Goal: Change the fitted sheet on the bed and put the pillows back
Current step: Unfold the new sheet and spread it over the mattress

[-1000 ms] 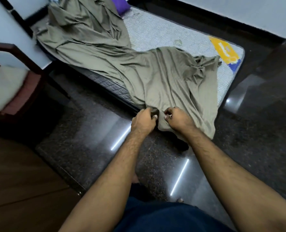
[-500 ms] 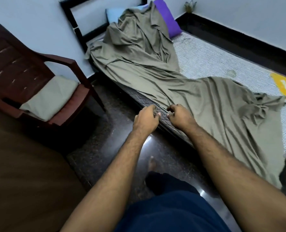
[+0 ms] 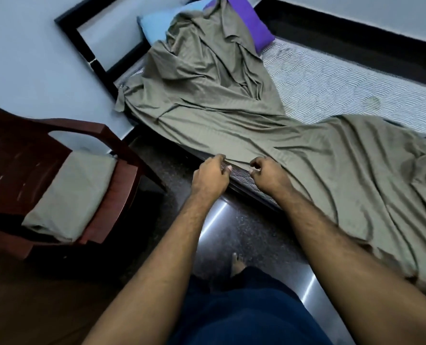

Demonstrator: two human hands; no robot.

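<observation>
My left hand [image 3: 210, 176] and right hand [image 3: 271, 174] sit side by side at the near edge of the bed, fingers curled. Each seems to pinch the hem of the olive fitted sheet [image 3: 231, 113], though the blur keeps me from being sure of the left one's hold. From my hands the sheet runs away toward 12 o'clock, bunched up over the head of the bed, and spreads toward 3 o'clock, where it drapes off the side down toward the floor. The bare striped mattress [image 3: 331, 80] shows at 1 o'clock. A blue pillow [image 3: 157, 21] and a purple pillow [image 3: 251, 23] lie at the head end, partly under the sheet. At 9 o'clock stands a dark red chair [image 3: 27, 155] with folded olive cloth [image 3: 75, 192] on its seat.
</observation>
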